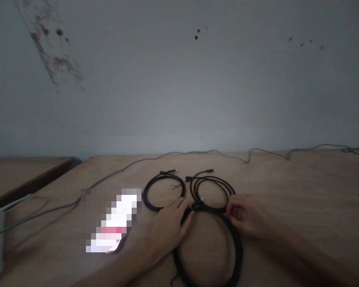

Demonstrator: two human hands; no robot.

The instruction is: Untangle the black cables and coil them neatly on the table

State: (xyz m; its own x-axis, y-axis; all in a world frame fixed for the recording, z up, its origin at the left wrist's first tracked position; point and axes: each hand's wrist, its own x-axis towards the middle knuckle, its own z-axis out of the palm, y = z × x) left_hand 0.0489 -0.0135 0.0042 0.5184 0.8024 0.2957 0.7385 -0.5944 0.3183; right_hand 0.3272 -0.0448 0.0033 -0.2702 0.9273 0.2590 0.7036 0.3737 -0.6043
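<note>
The left hand [169,227] lies open, its fingers flat on the top of a large round coil of black cable [174,255], which rests on the pale wooden table [302,187] with its loop running from the hands toward the person. Past that hand lies a smaller black cable coil [144,193], a slim black plug [167,172] at its far edge pointing right. A second small black coil [191,187] sits just beside it. The right hand [243,217] curls at the large coil's upper edge, though whether it pinches the cable I can't tell.
</note>
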